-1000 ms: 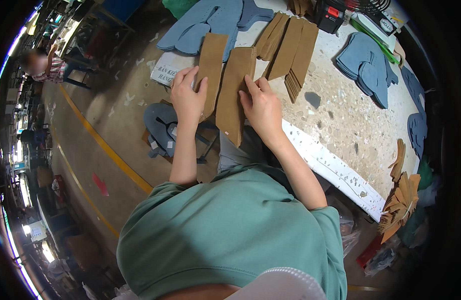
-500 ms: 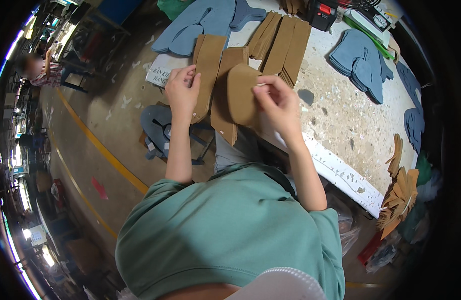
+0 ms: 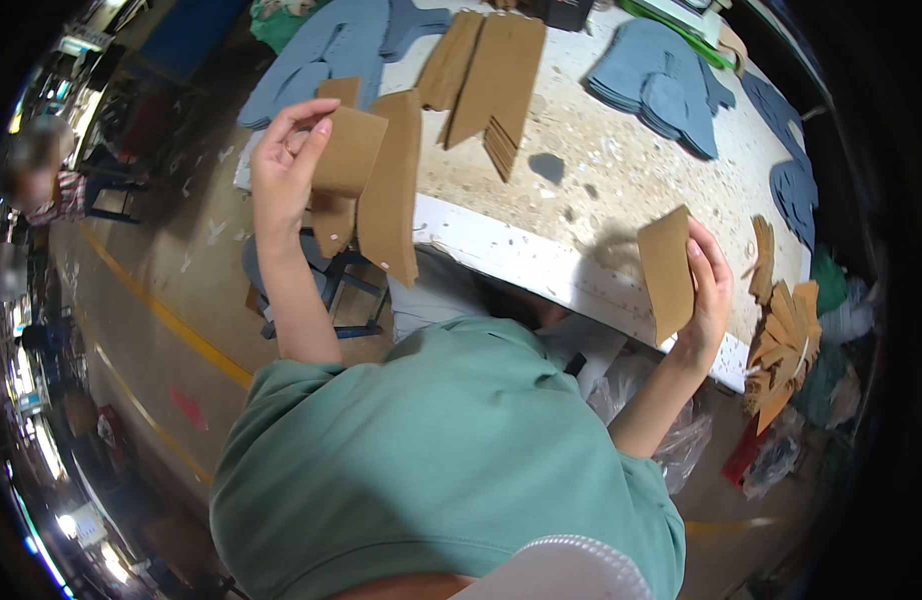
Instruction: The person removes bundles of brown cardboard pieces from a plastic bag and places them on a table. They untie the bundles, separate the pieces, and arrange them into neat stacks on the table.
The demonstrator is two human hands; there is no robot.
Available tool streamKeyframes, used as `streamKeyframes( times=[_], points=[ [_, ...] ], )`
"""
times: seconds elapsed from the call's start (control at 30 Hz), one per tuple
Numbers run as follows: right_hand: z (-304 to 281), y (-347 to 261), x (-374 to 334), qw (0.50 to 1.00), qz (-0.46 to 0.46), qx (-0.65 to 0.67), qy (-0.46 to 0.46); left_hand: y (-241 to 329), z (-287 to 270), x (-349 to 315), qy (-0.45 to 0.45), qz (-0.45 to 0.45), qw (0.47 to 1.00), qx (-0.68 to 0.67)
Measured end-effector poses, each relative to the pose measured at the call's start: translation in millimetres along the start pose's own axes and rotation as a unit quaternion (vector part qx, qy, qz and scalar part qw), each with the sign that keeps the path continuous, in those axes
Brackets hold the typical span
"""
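My left hand [image 3: 286, 170] pinches a brown flat piece [image 3: 351, 150], which looks like leather or thick fabric, between thumb and fingers. It is lifted over a stack of long brown pieces [image 3: 333, 225]. Beside it, another long brown stack [image 3: 391, 190] juts past the table's front edge. Off to the right, my right hand [image 3: 711, 290] holds a second brown piece [image 3: 667, 275] upright above the table edge, its fingers behind it and partly hidden.
On the worn white table [image 3: 481, 215] lie more brown strips [image 3: 501, 75] and blue-grey cut pieces [image 3: 651, 85], with others [image 3: 321, 60] at the far left. Fanned brown pieces [image 3: 784, 340] hang at the right corner. A stool [image 3: 356, 300] stands below. Another person [image 3: 66, 190] is at far left.
My right hand has swung right, away from the stacks, with a brown piece. My left hand has taken up a brown piece from the left stack. The view has shifted to the right.
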State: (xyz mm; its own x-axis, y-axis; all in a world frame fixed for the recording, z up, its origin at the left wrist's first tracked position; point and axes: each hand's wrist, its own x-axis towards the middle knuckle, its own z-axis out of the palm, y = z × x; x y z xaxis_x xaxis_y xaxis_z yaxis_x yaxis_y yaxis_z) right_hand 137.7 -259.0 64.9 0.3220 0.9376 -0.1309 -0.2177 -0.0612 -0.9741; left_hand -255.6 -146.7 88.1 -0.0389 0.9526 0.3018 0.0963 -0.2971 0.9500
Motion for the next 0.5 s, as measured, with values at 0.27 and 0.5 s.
streamKeyframes(
  times=[0.27, 0.5],
  points=[
    [17, 28, 20, 0.99, -0.136, 0.015, 0.038, 13, 114, -11, -0.173, 0.03, 0.974, -0.14],
    [17, 63, 0, 0.984, -0.055, -0.166, 0.019, -43, 159, -56, -0.265, -0.042, 0.958, 0.098]
  ],
)
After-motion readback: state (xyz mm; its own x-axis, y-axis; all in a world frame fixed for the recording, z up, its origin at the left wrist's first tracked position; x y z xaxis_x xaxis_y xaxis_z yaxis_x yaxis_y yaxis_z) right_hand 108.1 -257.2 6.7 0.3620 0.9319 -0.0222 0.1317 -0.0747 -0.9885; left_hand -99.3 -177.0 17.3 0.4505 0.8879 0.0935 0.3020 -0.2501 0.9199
